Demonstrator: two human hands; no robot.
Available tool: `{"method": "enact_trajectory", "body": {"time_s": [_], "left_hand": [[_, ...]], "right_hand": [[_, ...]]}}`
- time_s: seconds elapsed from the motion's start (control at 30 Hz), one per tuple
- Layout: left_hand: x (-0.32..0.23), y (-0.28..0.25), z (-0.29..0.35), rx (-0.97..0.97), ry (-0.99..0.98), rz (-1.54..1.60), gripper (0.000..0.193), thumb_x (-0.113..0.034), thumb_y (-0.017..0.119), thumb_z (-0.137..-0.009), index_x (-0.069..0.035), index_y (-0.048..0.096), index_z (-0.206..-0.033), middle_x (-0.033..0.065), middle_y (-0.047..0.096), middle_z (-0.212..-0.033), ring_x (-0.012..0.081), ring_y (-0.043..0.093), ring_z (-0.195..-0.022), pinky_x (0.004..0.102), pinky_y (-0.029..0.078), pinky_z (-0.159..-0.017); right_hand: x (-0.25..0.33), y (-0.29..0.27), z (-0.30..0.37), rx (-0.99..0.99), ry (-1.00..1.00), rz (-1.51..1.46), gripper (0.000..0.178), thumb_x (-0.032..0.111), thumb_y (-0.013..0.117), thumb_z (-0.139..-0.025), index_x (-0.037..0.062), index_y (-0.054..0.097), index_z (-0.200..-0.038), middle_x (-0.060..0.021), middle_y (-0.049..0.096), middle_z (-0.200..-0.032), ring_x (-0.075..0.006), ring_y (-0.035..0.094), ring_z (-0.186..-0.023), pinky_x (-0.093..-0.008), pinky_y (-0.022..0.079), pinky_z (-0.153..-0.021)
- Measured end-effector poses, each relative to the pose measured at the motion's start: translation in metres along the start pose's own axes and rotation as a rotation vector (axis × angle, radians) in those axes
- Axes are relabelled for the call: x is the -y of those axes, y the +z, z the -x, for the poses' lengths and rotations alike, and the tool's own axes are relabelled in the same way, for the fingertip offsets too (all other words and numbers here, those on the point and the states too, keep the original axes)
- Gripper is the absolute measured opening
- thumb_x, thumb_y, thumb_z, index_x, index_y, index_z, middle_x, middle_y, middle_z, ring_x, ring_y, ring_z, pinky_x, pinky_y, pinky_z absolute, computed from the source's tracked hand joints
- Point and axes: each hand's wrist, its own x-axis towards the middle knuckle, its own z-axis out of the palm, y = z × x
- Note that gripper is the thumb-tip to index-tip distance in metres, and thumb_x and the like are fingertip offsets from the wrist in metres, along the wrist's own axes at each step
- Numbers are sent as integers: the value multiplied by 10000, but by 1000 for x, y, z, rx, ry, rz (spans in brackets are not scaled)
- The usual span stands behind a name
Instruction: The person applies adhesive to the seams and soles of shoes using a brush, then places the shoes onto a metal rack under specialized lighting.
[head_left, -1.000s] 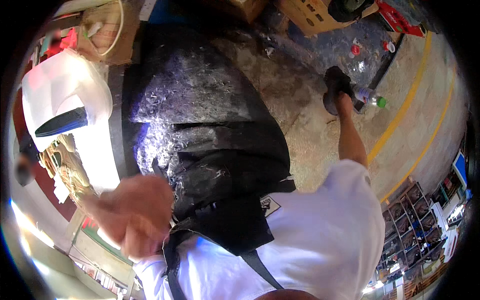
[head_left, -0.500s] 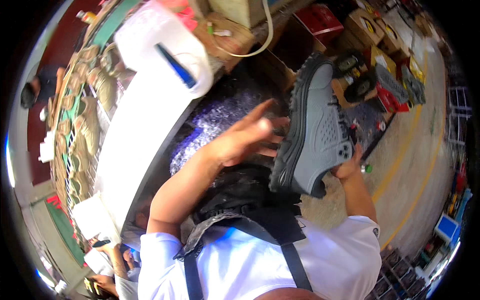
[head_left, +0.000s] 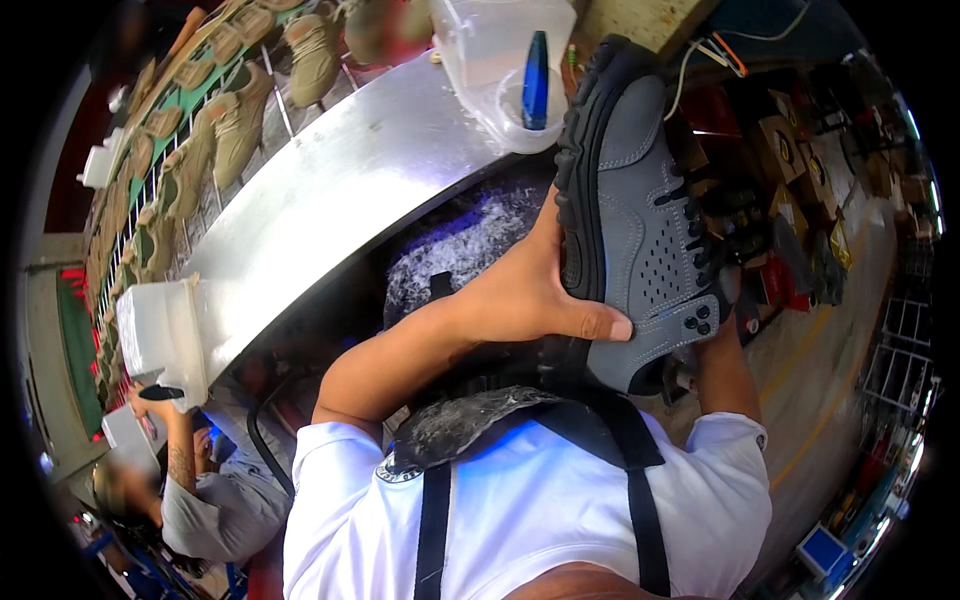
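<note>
A grey shoe (head_left: 645,235) with black laces and a thick black lugged sole is held up in front of me, its toe pointing away. My left hand (head_left: 525,290) grips it from the sole side, the thumb pressed on the grey upper near the heel and the fingers hidden behind the sole. On the other side, at the shoe's collar, is my right hand (head_left: 722,342); the shoe covers most of it, and it holds the shoe there. Small perforations and a dark three-dot patch mark the shoe's side.
A shiny metal worktable (head_left: 330,165) curves along the left. On it stand a translucent container (head_left: 500,45) with a blue tool (head_left: 537,85) beside it, and a white box (head_left: 160,325). Tan shoes (head_left: 240,120) hang on a rack beyond. A seated co-worker (head_left: 220,500) is lower left; cartons (head_left: 785,150) stand right.
My left hand, open beside the sole before, has closed on the shoe. The view has shifted, bringing the co-worker and more of the table into sight. The right hand stays at the shoe's collar.
</note>
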Motion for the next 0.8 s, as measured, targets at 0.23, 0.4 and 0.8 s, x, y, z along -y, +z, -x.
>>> {"method": "enact_trajectory", "body": {"time_s": [0.23, 0.4, 0.8], "left_hand": [[-31, 0, 42, -263, 0, 200, 1215, -105, 886, -704, -20, 24, -1556, 169, 398, -1469, 265, 417, -1345, 373, 319, -1144], [-34, -12, 68, -422, 35, 147, 1021, -51, 860, -735, 0, 217, -1526, 140, 511, -1383, 241, 521, -1267, 378, 397, -1098], [-11, -81, 133, -643, 323, 467, 1084, -522, 844, -728, -45, 299, -1534, 177, 457, -1485, 301, 486, -1345, 434, 397, -1122]], "right_hand": [[53, 69, -35, 467, -922, 988, 596, 172, 729, -856, -91, 520, -1348, -219, 571, -1353, -335, 586, -1210, -443, 394, -1096], [44, 130, -34, 333, -293, 409, 503, 145, 733, -803, -41, 605, -1252, -146, 647, -1217, -317, 624, -1109, -428, 463, -1007], [97, 238, -86, 668, -1352, 704, 291, 140, 730, -542, 46, 749, -817, -53, 670, -947, -395, 635, -1011, -467, 583, -860]]}}
